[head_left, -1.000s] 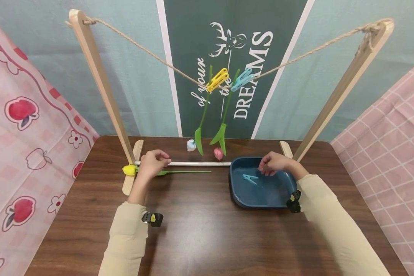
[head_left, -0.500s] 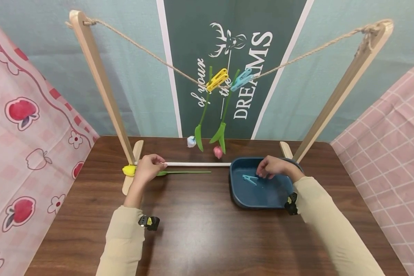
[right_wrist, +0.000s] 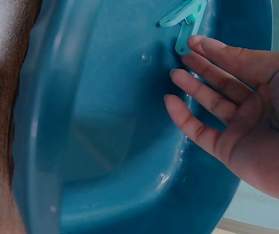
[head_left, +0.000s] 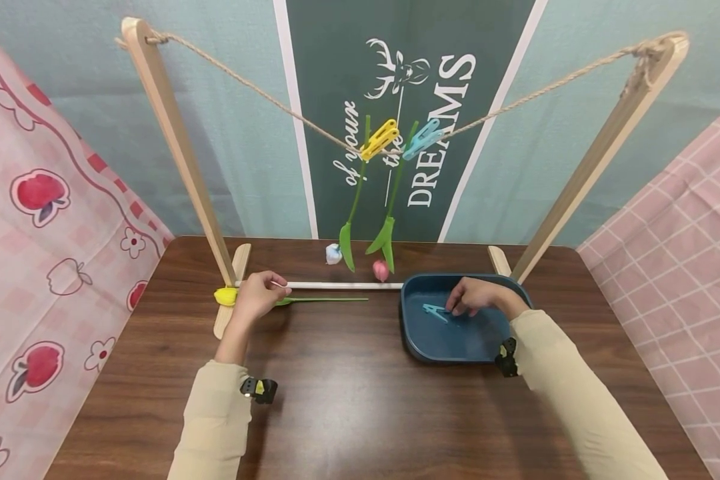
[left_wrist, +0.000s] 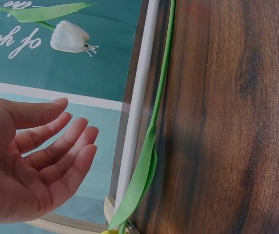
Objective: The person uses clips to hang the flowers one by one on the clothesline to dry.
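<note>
Far left: pink cloth point(head_left: 84, 233) printed with apples and flowers. Beside it stands a wooden post point(head_left: 177, 140), with the yellow flower point(head_left: 225, 297) lying on the tabletop point(head_left: 336, 400) in front; its bloom is at the post's foot and its stem points right.

Left hand point(head_left: 258, 295): over the yellow flower's stem in the head view. Fingers loosely curved and spread, holding nothing; the left wrist view shows them apart from the flower and from the white rod point(head_left: 336, 285) running along behind it.

Centre: a sagging rope point(head_left: 300, 118) carries a yellow clip point(head_left: 379, 139), holding a white flower point(head_left: 346, 248) bloom down, and a blue clip point(head_left: 422, 139), holding a pink flower point(head_left: 386, 235) likewise.

Right of centre: dark blue tray point(head_left: 468, 337) on the tabletop. The turquoise clip point(right_wrist: 187, 33) lies inside it, on the floor of the tray.

Right hand point(head_left: 479, 296): reaching into the tray. Thumb and index fingertips are at one end of the turquoise clip; whether they pinch it cannot be told. The remaining fingers are spread.

Far right: second wooden post point(head_left: 597, 160), then pink checked cloth point(head_left: 690, 233).
</note>
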Action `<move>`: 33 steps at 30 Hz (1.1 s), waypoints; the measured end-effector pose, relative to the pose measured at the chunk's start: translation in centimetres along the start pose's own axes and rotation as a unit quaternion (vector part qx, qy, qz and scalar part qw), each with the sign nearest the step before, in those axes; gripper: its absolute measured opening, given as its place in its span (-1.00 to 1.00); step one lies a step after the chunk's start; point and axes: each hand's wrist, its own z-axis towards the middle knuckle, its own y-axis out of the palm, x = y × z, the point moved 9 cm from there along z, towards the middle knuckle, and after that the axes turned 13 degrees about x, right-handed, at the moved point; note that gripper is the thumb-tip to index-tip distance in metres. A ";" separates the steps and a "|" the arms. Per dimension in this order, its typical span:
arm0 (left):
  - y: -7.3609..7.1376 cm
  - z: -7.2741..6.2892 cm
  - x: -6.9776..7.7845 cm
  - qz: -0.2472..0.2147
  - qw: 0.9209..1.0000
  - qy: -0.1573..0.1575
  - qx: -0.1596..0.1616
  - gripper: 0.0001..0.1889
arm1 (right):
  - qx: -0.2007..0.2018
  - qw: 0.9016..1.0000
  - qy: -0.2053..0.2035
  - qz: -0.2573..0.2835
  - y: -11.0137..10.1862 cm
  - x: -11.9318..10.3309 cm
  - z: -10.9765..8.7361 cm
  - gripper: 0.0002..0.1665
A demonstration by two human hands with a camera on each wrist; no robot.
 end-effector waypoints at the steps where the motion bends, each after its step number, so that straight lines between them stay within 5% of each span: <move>1: 0.0 0.0 -0.1 0.000 1.000 -0.001 -0.001 -0.81 | 0.000 1.000 0.000 0.000 0.0 0.0 0.0 -0.79; 33: 0.3 -0.2 -0.5 0.003 1.000 -0.006 -0.006 -0.81 | 0.027 0.998 -0.055 0.002 -1.0 -1.5 -0.2 -0.73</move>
